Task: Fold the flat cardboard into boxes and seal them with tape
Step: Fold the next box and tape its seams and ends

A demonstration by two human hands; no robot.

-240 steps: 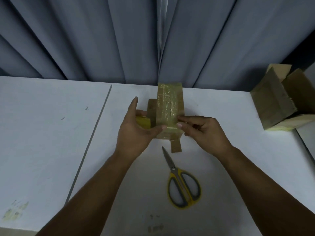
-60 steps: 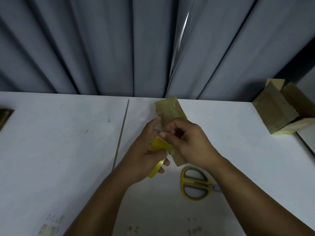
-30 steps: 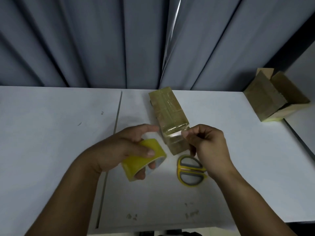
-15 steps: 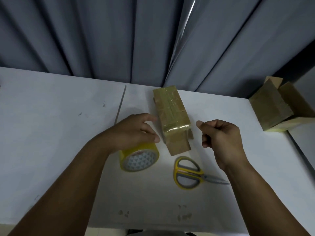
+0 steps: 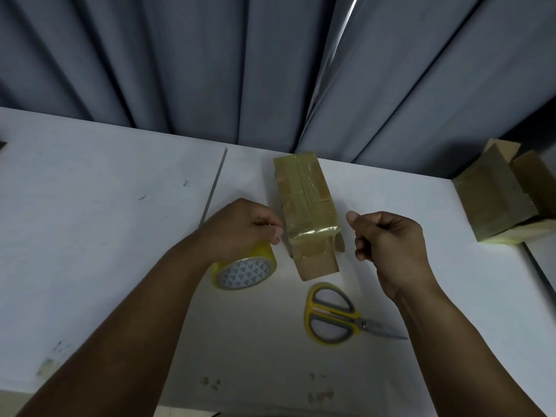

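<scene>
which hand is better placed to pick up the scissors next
Right, probably. The right hand holds nothing, fingers curled, beside the taped box, and the scissors lie on its side of the table. The left hand grips the tape roll, farther from them.

Level: dim, cool blue-grey cast throughout.
Source: cannot be told; one thin bright slit in the curtain [image 5: 351, 7] high above the taped box [image 5: 305, 206].
Brightest areas: white table [image 5: 105, 236] left of the box; pale face of the tape roll [image 5: 243, 270] just left of it.
Glare: narrow highlight on the tape film at the box's near end.
Shadows: faint, soft-edged beside the box; darkest patch far right of it, at the curtain's foot.
Distortion: wide-angle; curtain folds fan outward, table's far edge bows.
Focus: sharp around the box.
</scene>
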